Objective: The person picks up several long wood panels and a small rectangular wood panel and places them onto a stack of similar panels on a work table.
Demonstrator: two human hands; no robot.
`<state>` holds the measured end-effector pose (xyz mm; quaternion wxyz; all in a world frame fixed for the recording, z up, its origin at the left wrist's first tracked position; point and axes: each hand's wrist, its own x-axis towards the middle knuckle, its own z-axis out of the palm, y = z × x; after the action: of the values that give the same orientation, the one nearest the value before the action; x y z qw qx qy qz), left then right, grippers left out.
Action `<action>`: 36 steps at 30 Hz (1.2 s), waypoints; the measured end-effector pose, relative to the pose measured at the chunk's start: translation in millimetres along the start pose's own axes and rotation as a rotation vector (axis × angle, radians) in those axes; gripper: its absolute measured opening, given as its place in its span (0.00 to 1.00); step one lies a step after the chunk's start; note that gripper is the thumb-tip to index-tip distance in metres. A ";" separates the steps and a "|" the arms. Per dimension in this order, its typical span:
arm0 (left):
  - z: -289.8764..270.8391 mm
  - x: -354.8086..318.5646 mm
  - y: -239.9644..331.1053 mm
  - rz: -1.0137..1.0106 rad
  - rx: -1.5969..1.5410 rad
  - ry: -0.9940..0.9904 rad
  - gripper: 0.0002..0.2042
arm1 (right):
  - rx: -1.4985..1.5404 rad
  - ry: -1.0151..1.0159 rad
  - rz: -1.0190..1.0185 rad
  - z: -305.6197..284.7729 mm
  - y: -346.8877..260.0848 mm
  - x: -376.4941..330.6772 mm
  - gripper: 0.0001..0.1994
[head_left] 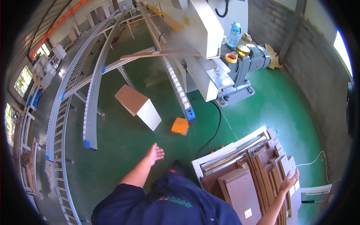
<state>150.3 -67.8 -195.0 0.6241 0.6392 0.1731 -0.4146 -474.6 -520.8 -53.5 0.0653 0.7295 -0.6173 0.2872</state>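
Note:
My left hand (154, 153) is held out over the green floor, fingers stretched apart, with nothing in it. My right hand (289, 181) is at the right side of stacked brown panels (243, 189), its fingers spread. It overlaps the edge of the pale-faced panels there, and I cannot tell whether it touches them. The panels are of several sizes and lie on a white-framed stand (228, 144). Ahead of my left hand, an orange foot pedal (180, 126) sits on the floor beside the blue-capped end of a roller rail (179, 88).
A brown and white box-like piece (138, 107) lies on the floor ahead. Roller conveyors (92, 101) run along the left. A white machine (206, 28) stands ahead right, with a motor (258, 56), a blue bottle (234, 33) and an orange tape roll (231, 57). A black cable (215, 133) crosses the floor.

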 end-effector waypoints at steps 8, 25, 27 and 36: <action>70.7 182.3 277.1 0.461 -0.427 -0.086 0.56 | 0.433 -0.234 -0.185 16.5 -271.7 -60.0 0.21; 103.6 373.8 570.0 0.659 -0.588 -0.223 0.24 | 0.661 -0.579 0.256 113.2 -585.5 -43.9 0.21; 94.3 344.6 561.6 0.698 -0.569 -0.199 0.24 | 0.668 -0.568 0.198 106.8 -598.5 -34.0 0.21; 72.7 170.2 442.2 0.802 -0.408 -0.042 0.23 | 0.853 -0.439 -0.125 48.4 -592.1 -30.5 0.21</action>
<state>555.6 -257.8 -23.7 0.8522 0.5111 -0.0228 -0.1100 95.1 -380.5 44.9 -0.3542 0.7703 -0.3987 0.3495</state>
